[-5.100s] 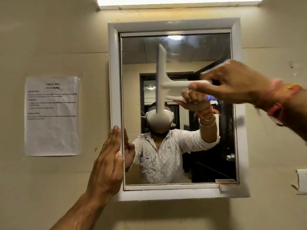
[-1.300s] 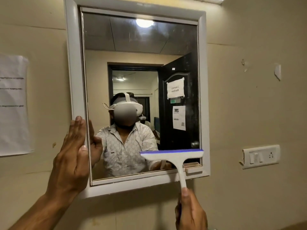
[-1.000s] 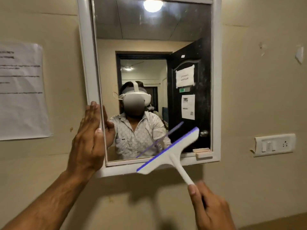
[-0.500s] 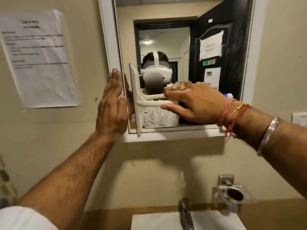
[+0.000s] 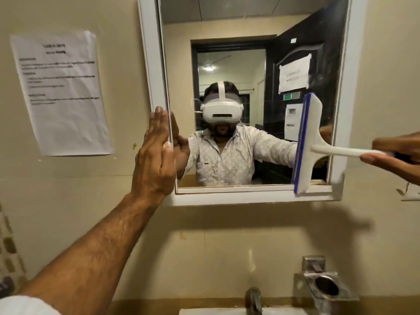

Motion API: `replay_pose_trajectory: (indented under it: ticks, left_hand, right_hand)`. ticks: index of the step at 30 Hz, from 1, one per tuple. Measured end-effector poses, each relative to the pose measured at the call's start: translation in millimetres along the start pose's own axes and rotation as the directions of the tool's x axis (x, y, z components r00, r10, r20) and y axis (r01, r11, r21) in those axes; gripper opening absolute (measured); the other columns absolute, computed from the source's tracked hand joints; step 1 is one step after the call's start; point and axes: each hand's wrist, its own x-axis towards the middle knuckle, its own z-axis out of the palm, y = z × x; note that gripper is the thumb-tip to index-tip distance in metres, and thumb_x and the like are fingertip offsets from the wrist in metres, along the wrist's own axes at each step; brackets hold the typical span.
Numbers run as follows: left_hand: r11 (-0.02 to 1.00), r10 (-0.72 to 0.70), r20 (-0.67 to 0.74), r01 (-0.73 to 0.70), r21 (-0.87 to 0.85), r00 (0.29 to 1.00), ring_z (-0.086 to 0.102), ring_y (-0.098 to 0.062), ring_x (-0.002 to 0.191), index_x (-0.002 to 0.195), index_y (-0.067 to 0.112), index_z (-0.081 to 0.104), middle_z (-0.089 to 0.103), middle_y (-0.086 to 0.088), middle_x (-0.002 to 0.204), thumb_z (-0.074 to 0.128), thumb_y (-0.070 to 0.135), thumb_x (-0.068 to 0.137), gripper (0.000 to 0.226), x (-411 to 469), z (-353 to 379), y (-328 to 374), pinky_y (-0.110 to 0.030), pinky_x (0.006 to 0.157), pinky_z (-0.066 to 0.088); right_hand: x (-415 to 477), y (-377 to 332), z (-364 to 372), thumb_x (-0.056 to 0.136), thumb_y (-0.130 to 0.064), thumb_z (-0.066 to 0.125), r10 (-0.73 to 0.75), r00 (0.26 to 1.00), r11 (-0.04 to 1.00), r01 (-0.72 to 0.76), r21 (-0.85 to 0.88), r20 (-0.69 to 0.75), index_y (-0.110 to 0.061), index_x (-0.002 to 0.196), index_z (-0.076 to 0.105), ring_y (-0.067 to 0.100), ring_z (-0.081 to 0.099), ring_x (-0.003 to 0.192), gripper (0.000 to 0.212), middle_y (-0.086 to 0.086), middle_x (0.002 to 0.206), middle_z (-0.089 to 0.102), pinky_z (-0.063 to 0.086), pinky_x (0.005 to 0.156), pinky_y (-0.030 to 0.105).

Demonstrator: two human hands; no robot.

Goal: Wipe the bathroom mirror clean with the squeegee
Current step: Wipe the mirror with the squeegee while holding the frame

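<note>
One squeegee (image 5: pixel 306 142) on mirror (image 5: pixel 250 64); two hands: right hand (image 5: pixel 395 153) holding, left hand (image 5: pixel 154 155) flat.

The left hand (image 5: pixel 156 155) lies flat, fingers straight, against the left edge of the white-framed wall mirror (image 5: pixel 151 64). The right hand (image 5: pixel 396 155) pinches the handle of a white plastic squeegee with a blue blade (image 5: pixel 306 142), held upright against the glass near the right edge. A printed paper sheet (image 5: pixel 61 92) hangs left of the frame.

A white-framed rectangular wall mirror (image 5: pixel 245 37) hangs upright. A white plastic squeegee with a blue rubber blade (image 5: pixel 306 142) stands vertical at its right edge, apparently touching the glass.
</note>
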Motion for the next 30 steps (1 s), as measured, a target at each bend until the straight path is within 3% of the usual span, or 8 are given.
replay_pose_trajectory:
  ticks: [4, 9, 12, 16, 22, 25, 27, 30]
  left_hand:
    - [1.0, -0.015, 0.006, 0.015, 0.016, 1.0, 0.012, -0.009, 0.147, 0.15, 0.008, 0.024, 0.019, -0.007, 0.16, 0.026, 0.022, 0.09, 0.062, 0, -1, 0, -0.024, 0.119, 0.013]
    - [1.0, -0.018, 0.021, 0.017, 0.022, 1.0, 0.013, -0.009, 0.147, 0.15, 0.008, 0.024, 0.019, -0.005, 0.159, 0.022, 0.028, 0.09, 0.064, -1, -1, 2, -0.028, 0.119, 0.014]
    - [1.0, 0.004, 0.039, -0.005, 0.03, 0.999, 0.014, -0.01, 0.147, 0.15, 0.008, 0.023, 0.019, -0.004, 0.159, 0.022, 0.028, 0.09, 0.063, -1, -1, -1, -0.033, 0.12, 0.015]
    - [0.999, 0.008, 0.046, -0.01, 0.047, 0.999, 0.013, -0.007, 0.147, 0.151, 0.012, 0.022, 0.017, 0.0, 0.16, 0.021, 0.03, 0.091, 0.063, -2, -1, -4, -0.039, 0.119, 0.018]
    - [0.999, 0.016, 0.026, -0.017, 0.031, 1.0, 0.013, -0.01, 0.147, 0.15, 0.009, 0.023, 0.018, -0.002, 0.159, 0.021, 0.028, 0.089, 0.064, -3, 1, 0, -0.031, 0.12, 0.014]
    - [1.0, 0.013, 0.021, -0.013, 0.022, 1.0, 0.013, -0.01, 0.147, 0.15, 0.009, 0.023, 0.018, -0.001, 0.159, 0.021, 0.026, 0.09, 0.063, -3, 0, -1, -0.03, 0.119, 0.014]
    - [1.0, 0.01, 0.023, -0.01, 0.019, 1.0, 0.013, -0.01, 0.147, 0.15, 0.01, 0.023, 0.018, -0.001, 0.159, 0.022, 0.026, 0.09, 0.062, -3, 0, -1, -0.031, 0.119, 0.014]
    - [1.0, 0.008, 0.026, -0.008, 0.011, 1.0, 0.013, -0.01, 0.147, 0.15, 0.01, 0.023, 0.018, -0.001, 0.159, 0.022, 0.027, 0.091, 0.062, -3, -2, -1, -0.03, 0.12, 0.014]
  right_hand:
    - [-13, -24, -5, 0.09, -0.068, 0.035, 0.036, 0.998, 0.985, -0.027, 0.173, -0.05, -0.033, 0.067, 0.048, 0.012, 0.044, 0.038, 0.043, -0.001, 0.054, 0.048, 0.041, 0.044, 0.034]
    - [26, -109, -5, 0.093, -0.061, 0.038, -0.256, 0.962, 0.929, 0.272, 0.25, -0.092, -0.034, 0.103, 0.062, 0.006, 0.052, 0.047, 0.038, -0.014, 0.059, 0.053, 0.04, 0.049, 0.012]
    - [74, -149, -6, 0.094, -0.06, 0.037, -0.343, 0.932, 0.914, 0.361, 0.185, -0.12, -0.021, 0.103, 0.066, 0.007, 0.053, 0.052, 0.049, -0.009, 0.064, 0.056, 0.041, 0.053, 0.017]
    - [125, -173, -5, 0.096, -0.057, 0.04, -0.394, 0.915, 0.907, 0.402, 0.127, -0.089, -0.018, 0.089, 0.061, 0.007, 0.044, 0.048, 0.044, -0.008, 0.057, 0.048, 0.037, 0.054, 0.02]
    - [132, -135, -4, 0.095, -0.059, 0.036, -0.392, 0.919, 0.916, 0.393, 0.083, -0.034, -0.019, 0.088, 0.063, 0.01, 0.048, 0.046, 0.049, -0.005, 0.057, 0.052, 0.043, 0.05, 0.024]
    - [115, -99, -11, 0.094, -0.062, 0.035, -0.355, 0.934, 0.926, 0.356, 0.125, -0.034, -0.021, 0.101, 0.067, 0.011, 0.055, 0.049, 0.053, -0.003, 0.06, 0.059, 0.054, 0.053, 0.031]
    - [99, -74, -15, 0.091, -0.065, 0.033, -0.308, 0.95, 0.939, 0.312, 0.141, -0.051, -0.024, 0.113, 0.068, 0.01, 0.055, 0.049, 0.058, -0.006, 0.059, 0.057, 0.052, 0.052, 0.023]
    - [68, -48, -12, 0.089, -0.067, 0.033, -0.223, 0.969, 0.956, 0.238, 0.172, -0.106, -0.052, 0.109, 0.062, 0.009, 0.051, 0.044, 0.038, -0.009, 0.054, 0.052, 0.042, 0.046, 0.017]
